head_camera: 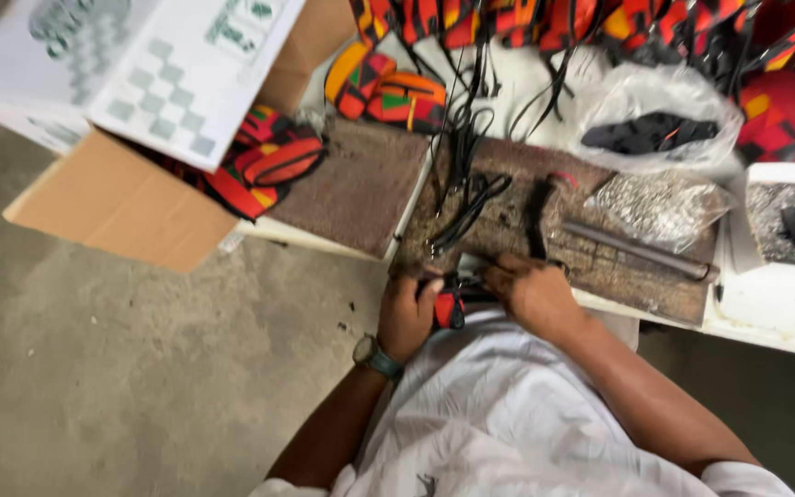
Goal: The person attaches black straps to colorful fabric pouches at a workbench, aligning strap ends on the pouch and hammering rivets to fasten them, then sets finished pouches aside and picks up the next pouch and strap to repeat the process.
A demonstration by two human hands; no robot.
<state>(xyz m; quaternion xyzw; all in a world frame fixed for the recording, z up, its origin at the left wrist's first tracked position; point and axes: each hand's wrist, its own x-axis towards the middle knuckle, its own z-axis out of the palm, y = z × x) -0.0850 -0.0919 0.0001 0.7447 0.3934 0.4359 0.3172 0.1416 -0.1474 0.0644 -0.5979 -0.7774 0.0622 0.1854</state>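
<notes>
Both hands close on a small red and black patterned piece [449,308] at the near edge of the worn brown work board [600,267]: the left hand [407,313] wraps its outer side, the right hand [534,293] pinches it from the other. Just beyond the grip lie black straps [466,216], with a metal rod [637,250] further right. More patterned pieces [273,166] sit in a cardboard box [121,207], up and left.

An open brown cardboard box [112,207] with white printed flaps sits upper left; clear plastic bags [660,115] lie upper right.
</notes>
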